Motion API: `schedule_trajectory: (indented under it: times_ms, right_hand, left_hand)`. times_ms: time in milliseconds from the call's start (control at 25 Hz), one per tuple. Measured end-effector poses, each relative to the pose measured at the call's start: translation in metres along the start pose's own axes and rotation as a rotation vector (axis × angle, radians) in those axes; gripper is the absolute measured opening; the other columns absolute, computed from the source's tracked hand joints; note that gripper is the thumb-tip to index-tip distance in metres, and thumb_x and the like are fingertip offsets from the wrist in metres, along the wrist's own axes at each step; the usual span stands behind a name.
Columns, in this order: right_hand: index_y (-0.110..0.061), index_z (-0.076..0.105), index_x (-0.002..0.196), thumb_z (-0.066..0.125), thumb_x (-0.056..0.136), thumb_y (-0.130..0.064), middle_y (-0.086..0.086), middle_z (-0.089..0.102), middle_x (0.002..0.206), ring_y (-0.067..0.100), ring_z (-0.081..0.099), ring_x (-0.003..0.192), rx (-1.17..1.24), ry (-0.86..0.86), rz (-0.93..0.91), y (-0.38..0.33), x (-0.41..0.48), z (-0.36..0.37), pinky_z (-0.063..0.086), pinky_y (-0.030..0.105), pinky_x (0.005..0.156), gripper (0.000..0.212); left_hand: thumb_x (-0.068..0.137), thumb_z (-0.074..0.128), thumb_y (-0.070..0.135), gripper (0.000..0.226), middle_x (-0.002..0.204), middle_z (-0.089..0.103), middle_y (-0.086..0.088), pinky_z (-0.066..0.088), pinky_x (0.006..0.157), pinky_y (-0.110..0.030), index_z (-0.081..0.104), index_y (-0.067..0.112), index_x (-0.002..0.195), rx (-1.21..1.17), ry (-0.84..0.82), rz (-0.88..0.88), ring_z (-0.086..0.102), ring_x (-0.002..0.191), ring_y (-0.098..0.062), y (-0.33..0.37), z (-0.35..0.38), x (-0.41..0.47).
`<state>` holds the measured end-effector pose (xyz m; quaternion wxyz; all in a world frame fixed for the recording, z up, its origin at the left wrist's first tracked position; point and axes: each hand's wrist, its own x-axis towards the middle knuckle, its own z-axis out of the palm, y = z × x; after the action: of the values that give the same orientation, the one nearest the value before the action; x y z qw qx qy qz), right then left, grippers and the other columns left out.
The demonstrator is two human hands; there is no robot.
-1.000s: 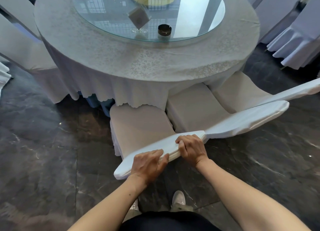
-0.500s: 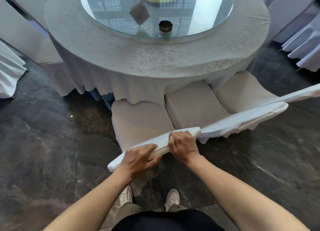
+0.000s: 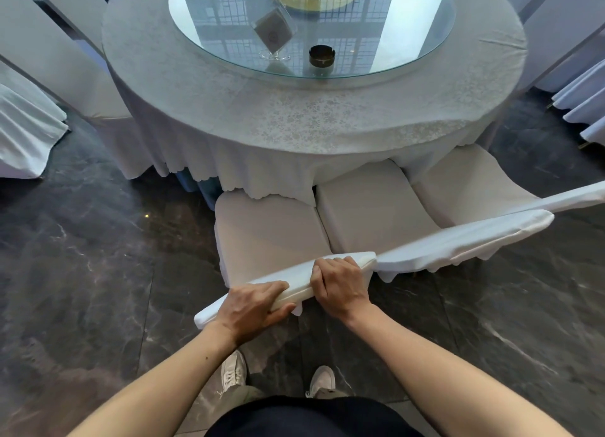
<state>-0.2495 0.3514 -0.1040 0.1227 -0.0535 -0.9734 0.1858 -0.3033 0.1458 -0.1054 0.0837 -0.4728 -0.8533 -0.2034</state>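
As you stepped fwd over the last sec, the chair (image 3: 268,230) slid nearer the near edge of the table (image 3: 294,115), seat front just reaching the cloth hem. Your L hand (image 3: 253,309) & R hand (image 3: 339,286) both stayed clamped round its backrest top; prob. nearly tucked, little push left.

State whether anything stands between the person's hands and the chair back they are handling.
Nothing visible does. The left hand and the right hand both grip the top of the white-covered chair back directly, side by side.
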Motion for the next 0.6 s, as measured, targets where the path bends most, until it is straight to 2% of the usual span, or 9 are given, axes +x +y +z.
schedule_trajectory:
  times_ms: [240,600]
  right_hand:
    - [-0.016,0.049,0.069,0.032,0.093,-0.029,0.004,0.057,0.063,0.023,0.050,0.057,0.015,-0.041,-0.012,0.002,-0.003,0.001,0.042,0.037,0.064,0.033]
    - [-0.021,0.039,0.068,0.035,0.094,-0.030,0.005,0.059,0.061,0.026,0.052,0.057,0.024,-0.051,-0.047,-0.007,-0.022,-0.012,0.043,0.038,0.063,0.028]
  left_hand:
    - [0.098,0.031,0.057,0.041,0.086,0.072,0.003,0.048,0.049,-0.028,0.051,0.023,0.108,0.013,-0.017,0.012,0.066,0.061,-0.017,0.000,0.000,0.000]
    - [0.098,0.033,0.057,0.044,0.081,0.069,-0.001,0.050,0.049,-0.031,0.052,0.018,0.104,-0.003,-0.093,0.033,0.064,0.062,-0.022,0.010,-0.003,-0.014]
